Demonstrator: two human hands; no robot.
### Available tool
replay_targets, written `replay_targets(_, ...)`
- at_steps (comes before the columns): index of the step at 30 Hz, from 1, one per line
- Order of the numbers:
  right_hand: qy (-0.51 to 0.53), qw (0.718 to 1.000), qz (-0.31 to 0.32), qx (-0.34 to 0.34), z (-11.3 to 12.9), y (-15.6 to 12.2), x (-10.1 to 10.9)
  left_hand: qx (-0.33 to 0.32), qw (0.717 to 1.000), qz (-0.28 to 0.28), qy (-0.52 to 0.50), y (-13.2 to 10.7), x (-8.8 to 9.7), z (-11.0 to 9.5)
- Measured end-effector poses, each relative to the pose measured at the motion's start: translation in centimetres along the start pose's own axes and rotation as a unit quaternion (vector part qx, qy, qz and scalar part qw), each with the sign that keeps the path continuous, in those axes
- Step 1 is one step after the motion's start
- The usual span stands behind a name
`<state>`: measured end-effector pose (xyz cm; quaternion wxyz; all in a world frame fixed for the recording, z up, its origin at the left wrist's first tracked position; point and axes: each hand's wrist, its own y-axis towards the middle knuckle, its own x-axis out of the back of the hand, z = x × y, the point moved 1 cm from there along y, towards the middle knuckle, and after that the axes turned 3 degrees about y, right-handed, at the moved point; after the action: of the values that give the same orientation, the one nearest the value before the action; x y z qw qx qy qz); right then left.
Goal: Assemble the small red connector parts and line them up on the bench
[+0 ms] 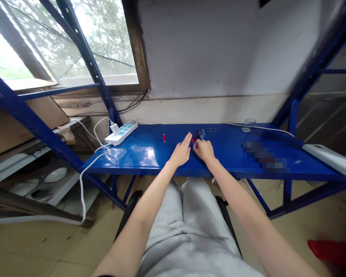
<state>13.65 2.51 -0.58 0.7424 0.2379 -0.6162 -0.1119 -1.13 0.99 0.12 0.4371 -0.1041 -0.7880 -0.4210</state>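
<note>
Near a window (112,50), glossy blue tabletop (229,144)

Pixelation masked a dark object (263,156) on the tabletop (226,148). The right hand (203,149) partly hid a small red piece (192,140); clear bits (213,130) beyond were too small to identify. The right edge cropped a white slab (331,158).

Daylight falls through a brown-framed window (144,57) beyond and left of the grip, leafy trees (112,34) showing outside as we look on. A plain grey-white wall (213,46) rises behind the grip. Beneath it runs a glossy blue workbench (132,156), flanked by slanting blue metal posts (87,52). White shelving (65,186) stands low at far left; a black chair (129,209) sits nearer, on a beige tiled floor (75,246).
</note>
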Motion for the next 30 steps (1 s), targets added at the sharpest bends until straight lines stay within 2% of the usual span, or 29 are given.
replay_targets(11,0.017,1.000,-0.020,-0.006,-0.3,-0.1,-0.2,0.005,1.000,0.016,0.009,0.0,-0.2,0.2)
replay_targets(21,0.077,0.996,-0.033,0.040,-0.4,-0.1,-0.2,0.009,0.997,-0.063,-0.034,-0.3,-0.5,1.2)
replay_targets(30,0.120,0.989,-0.049,0.066,-0.7,-0.2,-0.4,0.085,0.987,-0.130,-0.049,-0.6,-0.4,1.4)
